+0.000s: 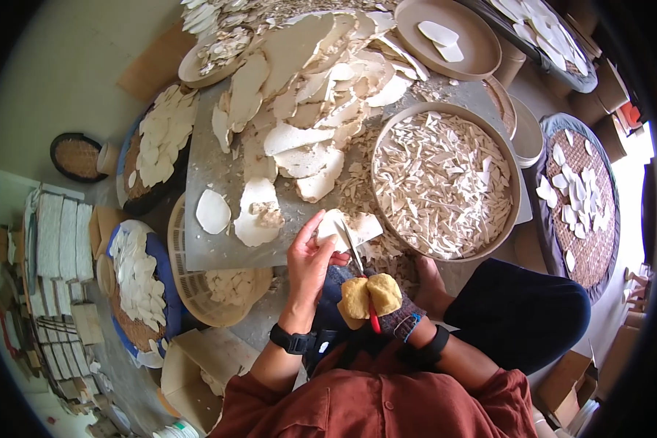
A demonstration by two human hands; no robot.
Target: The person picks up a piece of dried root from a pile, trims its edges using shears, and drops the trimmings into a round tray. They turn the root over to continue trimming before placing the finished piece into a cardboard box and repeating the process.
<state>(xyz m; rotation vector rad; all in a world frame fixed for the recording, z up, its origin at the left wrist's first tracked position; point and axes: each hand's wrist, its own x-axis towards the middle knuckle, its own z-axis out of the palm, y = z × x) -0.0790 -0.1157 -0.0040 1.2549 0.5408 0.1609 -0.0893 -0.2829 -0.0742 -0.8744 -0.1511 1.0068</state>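
In my left hand [310,268] I grip a pale, flat piece of dried sheet material [369,228], thumb on top and fingers along its edge. My right hand [410,313], in a dark knitted glove, holds scissors [352,245] with red handles. Yellow foam padding [386,294] is wrapped about those handles and hides most of the fingers. The scissor blades lie across the piece near my left thumb. Small scraps [380,253] lie just beyond the piece. To the right stands a round tray [380,117] full of narrow pale offcuts [443,180].
Large rough sheets [301,60] are heaped on the grey tabletop [205,169]. A shallow round tray [476,52] at the back holds two trimmed pieces. Woven trays with pale pieces [577,197] stand on both sides. A plastic basket [178,274] and a cardboard box [183,372] are at left.
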